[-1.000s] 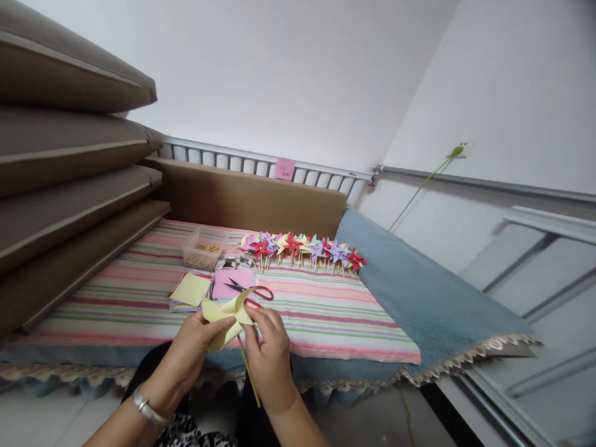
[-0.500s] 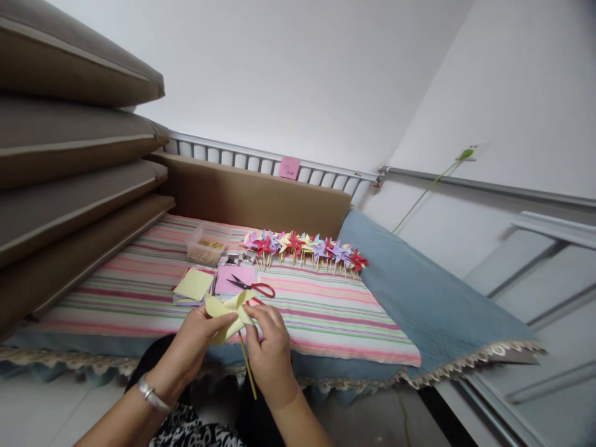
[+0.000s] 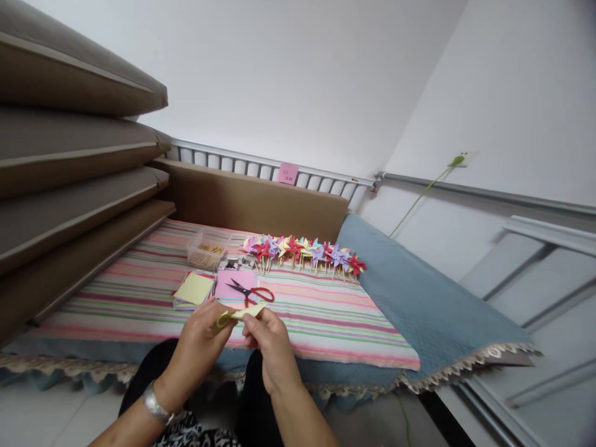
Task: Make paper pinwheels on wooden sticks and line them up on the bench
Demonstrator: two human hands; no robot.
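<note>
Between my two hands is a yellow paper pinwheel (image 3: 248, 311), now turned nearly edge-on. My left hand (image 3: 201, 338) grips its left side, where one curled blade shows by the fingers. With thumb and fingers my right hand (image 3: 266, 338) pinches the right side of the pinwheel. Its stick is hidden in this view. Just beyond my hands lie red-handled scissors (image 3: 249, 290), partly on a pink paper sheet (image 3: 230, 284). To their left is a stack of coloured paper squares (image 3: 194, 289) with a yellow one on top.
A clear plastic box (image 3: 205, 248) of sticks stands behind the paper. Several finished pinwheels (image 3: 302, 250) lie in a row at the back of the striped cloth (image 3: 335, 316). Thick folded mats (image 3: 84, 180) are piled at the left. A blue cover (image 3: 419, 304) slopes at the right.
The pinwheel has tipped from facing me to nearly edge-on, and its stick has gone out of sight. Both hands have turned with it and keep their hold.
</note>
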